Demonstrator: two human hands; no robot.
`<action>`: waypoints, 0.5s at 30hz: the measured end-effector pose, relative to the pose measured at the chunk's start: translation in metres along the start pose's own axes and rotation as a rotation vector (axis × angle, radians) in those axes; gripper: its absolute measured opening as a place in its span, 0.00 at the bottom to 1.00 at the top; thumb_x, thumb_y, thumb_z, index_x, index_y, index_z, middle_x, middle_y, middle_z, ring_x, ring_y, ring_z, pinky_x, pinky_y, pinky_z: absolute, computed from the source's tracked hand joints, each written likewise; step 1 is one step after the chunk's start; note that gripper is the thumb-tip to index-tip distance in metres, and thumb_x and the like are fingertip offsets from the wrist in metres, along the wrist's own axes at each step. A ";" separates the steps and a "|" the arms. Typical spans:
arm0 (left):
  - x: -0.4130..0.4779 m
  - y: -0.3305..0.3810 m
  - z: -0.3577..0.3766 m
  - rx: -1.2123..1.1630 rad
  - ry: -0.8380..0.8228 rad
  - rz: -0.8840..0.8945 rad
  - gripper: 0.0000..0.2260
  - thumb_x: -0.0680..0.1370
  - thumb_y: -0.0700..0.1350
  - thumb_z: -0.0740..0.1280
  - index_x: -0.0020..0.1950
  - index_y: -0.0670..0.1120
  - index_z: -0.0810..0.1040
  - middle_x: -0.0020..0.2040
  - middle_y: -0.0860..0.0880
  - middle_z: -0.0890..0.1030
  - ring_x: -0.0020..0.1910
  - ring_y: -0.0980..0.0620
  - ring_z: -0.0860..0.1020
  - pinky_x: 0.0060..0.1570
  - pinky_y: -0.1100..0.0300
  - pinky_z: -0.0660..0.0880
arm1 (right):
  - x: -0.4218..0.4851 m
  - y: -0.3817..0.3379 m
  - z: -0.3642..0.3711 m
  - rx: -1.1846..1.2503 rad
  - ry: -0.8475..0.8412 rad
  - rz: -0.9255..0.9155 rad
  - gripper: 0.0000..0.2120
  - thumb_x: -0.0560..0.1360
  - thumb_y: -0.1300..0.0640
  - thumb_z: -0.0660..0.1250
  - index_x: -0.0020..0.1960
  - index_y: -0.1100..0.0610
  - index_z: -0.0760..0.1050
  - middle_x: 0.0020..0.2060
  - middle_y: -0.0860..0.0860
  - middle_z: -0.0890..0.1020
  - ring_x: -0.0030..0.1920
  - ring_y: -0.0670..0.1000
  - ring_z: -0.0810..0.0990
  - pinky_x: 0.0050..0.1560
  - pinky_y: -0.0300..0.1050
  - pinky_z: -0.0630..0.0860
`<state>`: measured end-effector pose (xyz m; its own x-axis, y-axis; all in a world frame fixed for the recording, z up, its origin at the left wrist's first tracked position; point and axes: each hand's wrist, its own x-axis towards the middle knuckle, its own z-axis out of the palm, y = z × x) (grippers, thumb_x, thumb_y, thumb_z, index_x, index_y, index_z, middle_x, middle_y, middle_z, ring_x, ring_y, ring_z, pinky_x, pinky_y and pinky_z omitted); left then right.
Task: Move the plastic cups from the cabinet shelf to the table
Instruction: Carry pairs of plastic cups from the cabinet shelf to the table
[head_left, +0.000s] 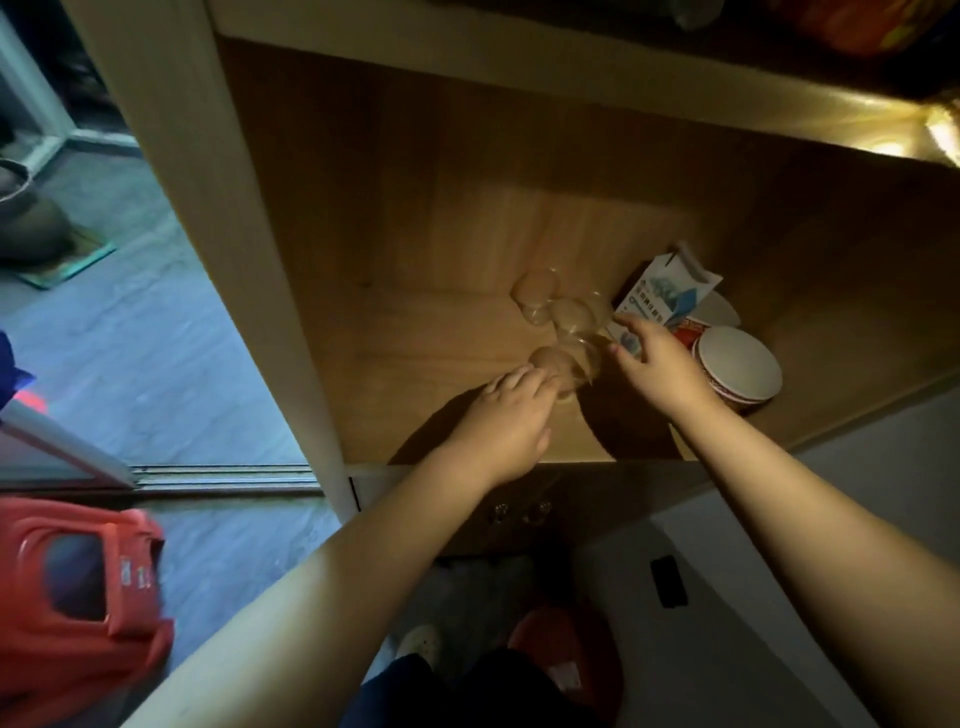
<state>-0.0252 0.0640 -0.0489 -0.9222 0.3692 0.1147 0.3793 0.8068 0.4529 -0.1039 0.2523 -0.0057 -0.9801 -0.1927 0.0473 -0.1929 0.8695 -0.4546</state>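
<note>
- view from a head-worn camera, looking down into an open wooden cabinet shelf (415, 218), dimly lit, with both bare arms reaching in.
- several clear plastic cups (727, 358) stand clustered near the middle of the shelf floor, close together and hard to count because they are transparent; none has left the shelf yet.
- the left hand (506, 415) rests at the near side of the closest cup (200, 371), fingers curled against its wall; whether it fully grips the cup cannot be told.
- the right hand (657, 358) hovers with fingers spread and loose, holding nothing, its fingertips just beside the cups on their right side, likely to steady or gather them.
- just right of the cups leans a blue and white carton (662, 291), and in front of it a stack of red and white paper bowls (737, 364), so the right hand has little room to work.
- a pale surface (779, 571) shows at lower right below the shelf; it may be the table the cups are meant for.
- a red plastic stool (78, 582) sits on the floor at lower left.
</note>
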 end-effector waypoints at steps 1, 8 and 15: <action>0.005 0.001 0.003 -0.012 -0.014 -0.012 0.27 0.77 0.45 0.62 0.74 0.45 0.57 0.75 0.44 0.59 0.74 0.46 0.55 0.70 0.53 0.50 | 0.006 0.005 0.001 -0.018 -0.008 -0.008 0.22 0.77 0.57 0.63 0.70 0.56 0.66 0.66 0.56 0.73 0.64 0.54 0.72 0.57 0.44 0.67; 0.029 0.015 0.013 0.005 -0.048 0.014 0.29 0.77 0.41 0.60 0.75 0.44 0.52 0.77 0.44 0.52 0.75 0.47 0.47 0.73 0.51 0.46 | 0.037 0.023 0.005 -0.176 -0.103 -0.123 0.20 0.75 0.61 0.65 0.66 0.56 0.69 0.62 0.56 0.75 0.60 0.54 0.74 0.57 0.45 0.70; 0.048 0.017 0.017 0.031 0.031 0.017 0.25 0.76 0.40 0.62 0.73 0.43 0.59 0.74 0.42 0.61 0.73 0.45 0.56 0.73 0.51 0.53 | 0.054 0.020 0.012 -0.157 -0.073 -0.225 0.15 0.75 0.63 0.65 0.62 0.58 0.74 0.58 0.57 0.78 0.57 0.55 0.76 0.58 0.48 0.72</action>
<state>-0.0621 0.1032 -0.0511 -0.9175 0.3685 0.1495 0.3963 0.8149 0.4229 -0.1604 0.2543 -0.0229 -0.9070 -0.4161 0.0644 -0.4155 0.8599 -0.2965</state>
